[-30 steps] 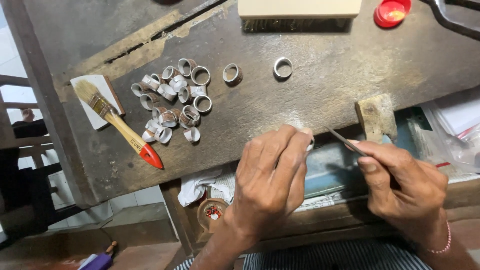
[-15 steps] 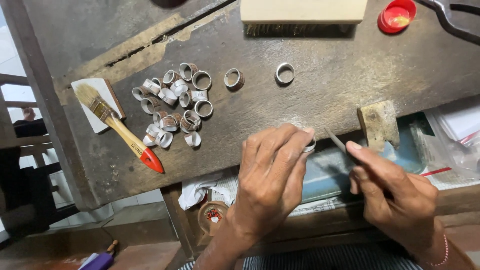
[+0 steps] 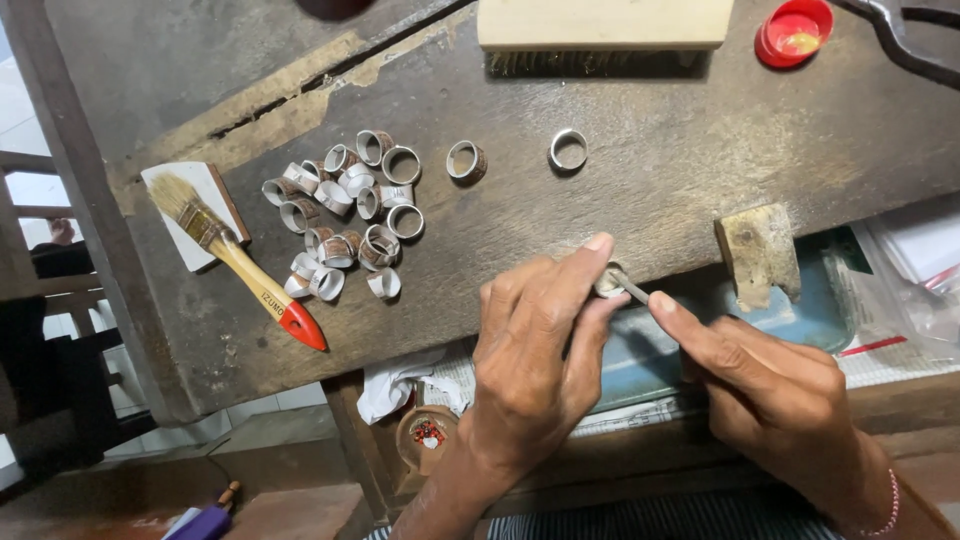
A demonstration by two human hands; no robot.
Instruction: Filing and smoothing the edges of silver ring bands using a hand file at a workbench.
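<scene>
One ring (image 3: 607,281) sits pinched in your left hand (image 3: 535,360), at the near edge of the tabletop (image 3: 640,200), pressed against that edge. Your left fingers (image 3: 590,252) are closed round it, index on top, thumb below, so only a sliver of metal shows. Your right hand (image 3: 770,385) holds a thin tool (image 3: 632,291) between thumb and index, fingers closed tight on it, with its tip touching the ring. Just beside the hands, to the right along the same edge, a small wooden block (image 3: 758,252) juts out past the edge.

Further in, two single rings lie apart from the rest: one dark-sided (image 3: 466,161), one bright (image 3: 568,149). Left of them lies a heap of rings (image 3: 345,210), some upright, some on their sides, many touching. Near the left edge a brush (image 3: 235,260) with a yellow handle and red tip lies slantwise, its bristles resting on a white pad (image 3: 195,215).

At the far edge a wooden-backed bristle brush (image 3: 605,25) lies bristles down, and a red lid (image 3: 793,32) sits to its right, near the far right corner. Below the near edge, between your arms, you can see crumpled white cloth (image 3: 400,385) and a small round tin (image 3: 428,435).
</scene>
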